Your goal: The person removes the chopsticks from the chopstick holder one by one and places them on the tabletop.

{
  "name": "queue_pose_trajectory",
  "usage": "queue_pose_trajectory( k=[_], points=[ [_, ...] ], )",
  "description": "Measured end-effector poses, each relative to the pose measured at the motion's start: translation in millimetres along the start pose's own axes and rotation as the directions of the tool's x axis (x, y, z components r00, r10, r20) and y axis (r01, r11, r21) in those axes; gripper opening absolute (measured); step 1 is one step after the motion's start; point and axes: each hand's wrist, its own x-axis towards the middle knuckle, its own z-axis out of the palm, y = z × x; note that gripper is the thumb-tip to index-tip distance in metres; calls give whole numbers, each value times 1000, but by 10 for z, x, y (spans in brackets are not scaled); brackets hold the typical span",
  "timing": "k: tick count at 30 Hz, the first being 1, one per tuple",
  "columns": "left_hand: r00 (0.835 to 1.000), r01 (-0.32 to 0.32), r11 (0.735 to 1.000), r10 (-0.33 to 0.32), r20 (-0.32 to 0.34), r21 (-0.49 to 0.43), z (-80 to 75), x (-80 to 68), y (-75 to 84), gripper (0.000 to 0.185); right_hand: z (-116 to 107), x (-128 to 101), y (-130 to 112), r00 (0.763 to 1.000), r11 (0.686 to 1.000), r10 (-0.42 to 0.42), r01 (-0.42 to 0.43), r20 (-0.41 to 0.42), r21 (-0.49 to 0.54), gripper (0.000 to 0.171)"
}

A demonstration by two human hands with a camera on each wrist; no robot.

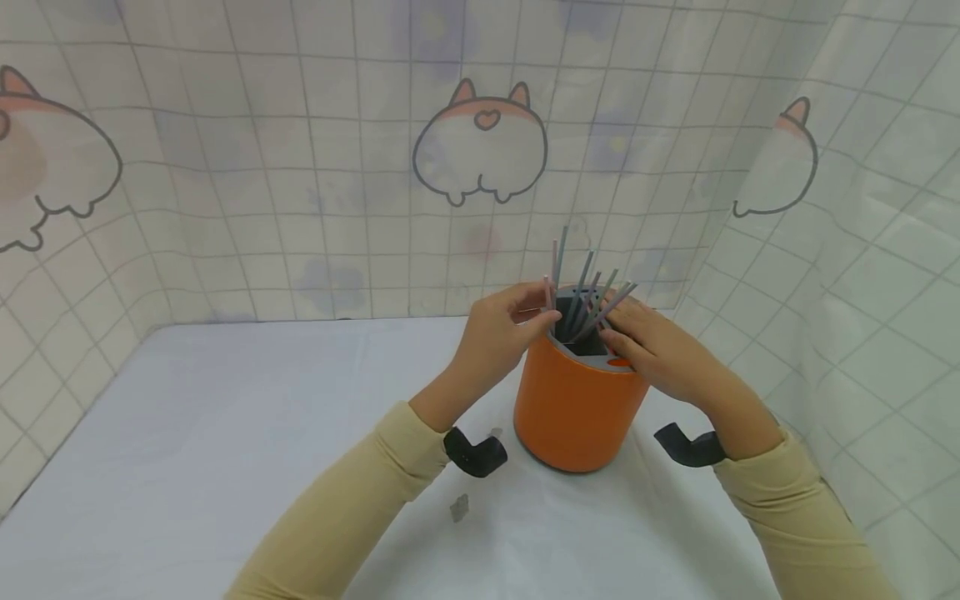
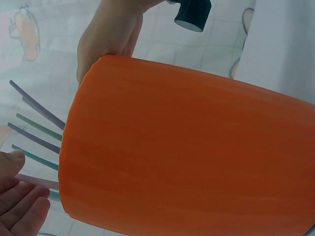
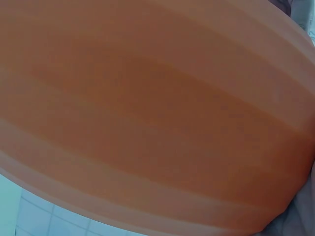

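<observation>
Item 1, far left: small grey scrap (image 1: 459, 507) lying on the white tablecloth (image 1: 225, 433), apart from everything else and clear of the work.

Item 2: left hand (image 1: 498, 333), beige sleeve, black wrist mount (image 1: 475, 454). Its fingers are curled at the left rim of the holder and appear to pinch a pale pink straw (image 1: 548, 293) near its top; the wrist view shows that straw running just above the fingertips (image 2: 22, 206). Judgement: keep the pinch light and high on the straw so it slides straight along its length and does not bend or drag its neighbours.

Item 3, centre: orange holder (image 1: 573, 412), a round tub standing upright on the cloth towards the back right corner, just in front of the tiled curtain with cartoon animals (image 1: 480, 137). It has a grey lid with a dark opening (image 1: 592, 343). Both wrist views are filled by its orange wall.

Item 4: bundle of grey and greenish straws (image 1: 588, 292), fanned out of the opening and leaning right. Judgement: handle one straw at a time; the fan is loose and a sideways tug could scatter it.

Item 5, right: right hand (image 1: 652, 346), fingers laid fairly straight over the right side of the lid, gripping nothing, touching the rim beside the straws. Judgement: this hand serves best as a brace, pressing down so the light tub does not tip or slide.
</observation>
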Motion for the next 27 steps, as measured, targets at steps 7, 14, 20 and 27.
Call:
queue_pose_trajectory(
  k=[7, 14, 20, 27],
  points=[
    [999, 2, 1000, -2, -42, -14, 31, -2, -3, 27, -3, -4, -6, 1000, 1000, -1, 1, -1, 5, 57],
    [997, 10, 997, -16, -78, -73, 35, 24, 24, 20, 5, -4, -10, 1000, 1000, -1, 1, -7, 4, 57],
    [985, -81, 991, 62, -161, -109, -32, 108, 108, 19, 4, 7, -21, 1000, 1000, -8, 8, -2, -3, 57],
    [947, -239, 945, 177, -269, -221, -249, 182, 395, 20, -5, 0, -25, 1000, 1000, 14, -14, -5, 6, 57]
  ],
)
